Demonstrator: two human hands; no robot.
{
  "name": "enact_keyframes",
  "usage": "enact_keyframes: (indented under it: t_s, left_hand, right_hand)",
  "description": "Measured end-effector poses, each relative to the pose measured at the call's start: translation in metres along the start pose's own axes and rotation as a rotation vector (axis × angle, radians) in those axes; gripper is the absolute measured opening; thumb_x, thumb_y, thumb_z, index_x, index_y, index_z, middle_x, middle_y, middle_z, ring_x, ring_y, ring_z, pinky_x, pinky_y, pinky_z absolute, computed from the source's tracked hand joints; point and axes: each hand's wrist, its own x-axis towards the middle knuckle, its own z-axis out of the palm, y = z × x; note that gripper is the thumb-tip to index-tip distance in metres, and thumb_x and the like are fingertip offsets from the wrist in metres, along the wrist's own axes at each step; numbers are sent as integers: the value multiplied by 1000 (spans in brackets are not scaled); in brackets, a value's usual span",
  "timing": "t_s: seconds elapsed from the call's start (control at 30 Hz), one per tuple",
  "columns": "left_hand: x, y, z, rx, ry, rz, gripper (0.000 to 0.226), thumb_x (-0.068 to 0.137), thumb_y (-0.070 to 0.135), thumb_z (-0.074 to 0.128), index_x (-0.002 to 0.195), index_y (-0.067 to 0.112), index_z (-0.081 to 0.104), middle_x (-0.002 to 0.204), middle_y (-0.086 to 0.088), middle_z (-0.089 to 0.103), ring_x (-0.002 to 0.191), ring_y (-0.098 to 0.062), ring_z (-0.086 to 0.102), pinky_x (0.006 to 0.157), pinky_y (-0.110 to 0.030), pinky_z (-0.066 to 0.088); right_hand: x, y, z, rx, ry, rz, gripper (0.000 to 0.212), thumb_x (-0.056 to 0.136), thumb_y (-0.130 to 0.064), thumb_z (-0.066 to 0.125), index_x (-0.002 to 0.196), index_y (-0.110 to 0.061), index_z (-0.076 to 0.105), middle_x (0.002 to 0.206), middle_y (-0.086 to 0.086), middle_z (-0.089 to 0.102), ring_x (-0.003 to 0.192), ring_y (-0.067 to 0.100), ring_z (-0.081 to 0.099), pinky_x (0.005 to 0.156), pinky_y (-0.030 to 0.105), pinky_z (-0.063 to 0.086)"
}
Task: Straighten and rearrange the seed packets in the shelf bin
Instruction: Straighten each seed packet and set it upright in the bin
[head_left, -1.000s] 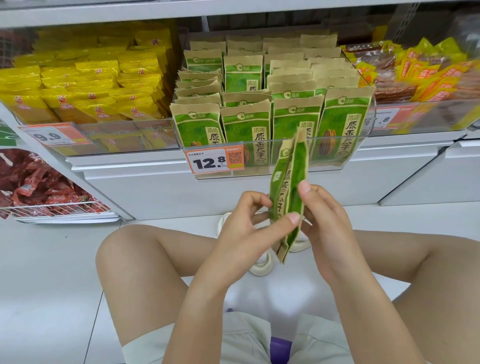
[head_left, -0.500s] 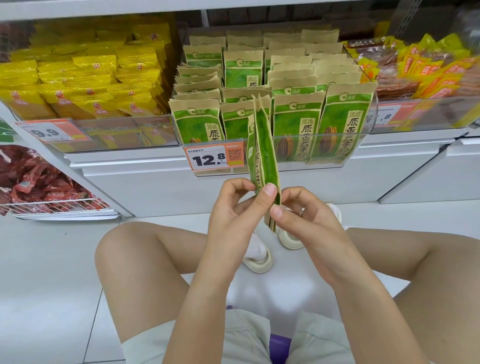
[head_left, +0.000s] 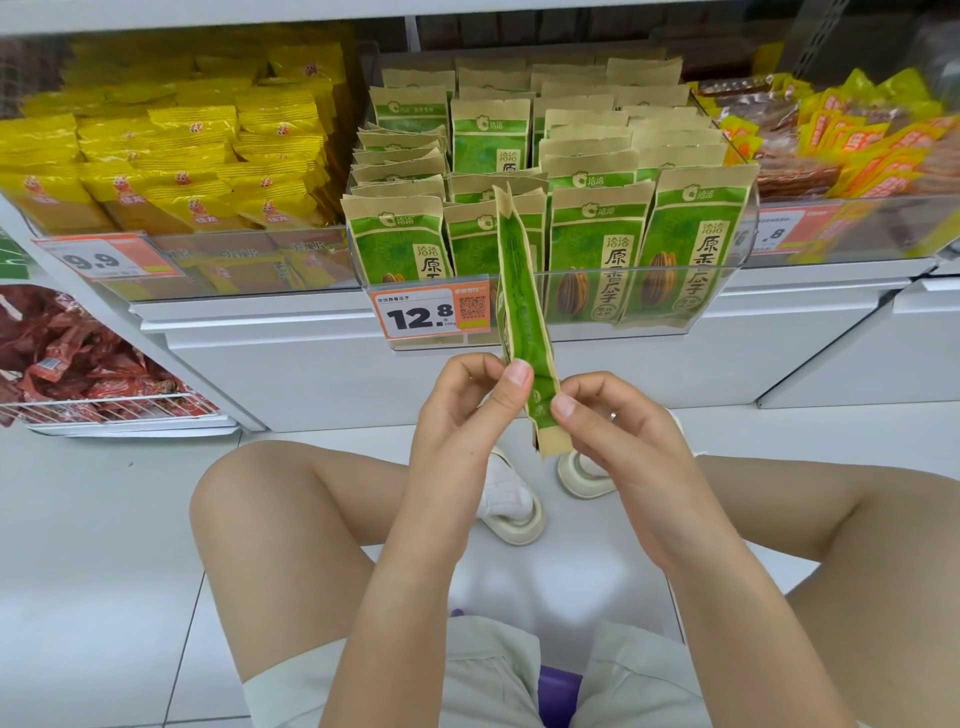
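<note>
**Green packets held edge-on, ready to go back in the bin**

Green-and-kraft paper seed packets (head_left: 524, 312), a thin stack seen edge-on, stand upright in front of the clear plastic shelf bin (head_left: 675, 291). The left hand (head_left: 467, 410) pinches the stack from the left, thumb pressed on its near edge; the right hand (head_left: 608, 421) pinches the lower end from the right. Both grips are narrow and closed on the stack. Behind it, the bin's front row of matching packets shows a gap at the second column, just right of the orange price tag (head_left: 431, 312).

The risk, as I judge it: the stack is held only by fingertips low down, so its tall top could fan apart or flop sideways. Slid in crooked, it could catch the bin's front wall or knock the neighbouring front packets askew.
</note>
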Motion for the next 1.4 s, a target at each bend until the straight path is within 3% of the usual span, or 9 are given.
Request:
enact_keyframes:
  t_s: [0.2,0.33,0.53,0.73,0.93,1.07,1.17,1.27,1.4]
  left_hand:
    - [-2,4,3,-69,-32,-80,42,83,34,65,116,9,57,103,-2,76,100,-18,70,97,-35,52]
    - [-2,7,11,-66,29,-47,34,93,20,61,124,11,54,102,-5,76,95,-18,72,72,-25,58]
    - [7,11,-6,-4,29,2,26,93,11,60,119,11,59,104,-9,75,96,-24,73,73,-28,59]
    - [22,33,-25,95,-191,39,36,80,14,67,115,8,65,107,-4,74,96,-15,70,78,-24,55]
    - [58,79,-12,372,-259,278,25,80,25,68,105,30,69,99,13,74,93,-3,68,81,-19,52]
    - [90,104,-10,556,-98,419,40,91,48,52,125,31,62,114,18,69,109,1,62,87,-26,53]
    - [122,109,-17,972,89,489,44,99,48,43,134,25,58,129,11,62,122,-7,53,101,-35,44]
    - [145,101,-15,1408,8,441,62,95,59,26,138,23,53,144,2,51,141,-21,35,118,-44,19]
    - [146,87,-13,1531,25,441,69,91,63,15,119,28,66,132,5,61,134,-20,44,119,-45,10]
  right_hand:
    - [2,10,5,-196,160,-125,21,68,-27,80,83,-22,64,96,-11,71,96,8,66,88,23,48]
    - [2,17,9,-472,219,-232,29,63,-50,70,87,-36,61,120,-17,62,116,1,55,96,19,40]
    - [20,2,7,-125,202,-114,45,67,-31,84,101,-24,54,118,-7,66,113,9,62,89,27,51]
    - [58,-59,-25,-230,-191,24,43,73,-19,74,114,-14,63,102,6,75,92,18,71,78,30,58]
    - [91,-106,-40,-365,-295,-51,35,64,-14,73,98,-20,68,97,3,75,87,19,72,67,30,59]
    - [114,-136,-40,-363,-180,-257,38,58,-11,82,93,-21,69,92,-6,76,84,10,72,64,21,56]
    - [136,-155,-39,-300,-31,-408,37,62,-23,74,97,-20,65,91,-7,76,90,14,72,71,26,58]
    - [163,-164,-32,-422,-1,-491,30,69,-23,74,98,-23,66,97,-7,75,96,15,70,79,28,57]
    - [201,-159,-18,-635,-63,-464,25,77,-18,76,100,-23,68,97,-10,74,94,4,69,84,24,53]
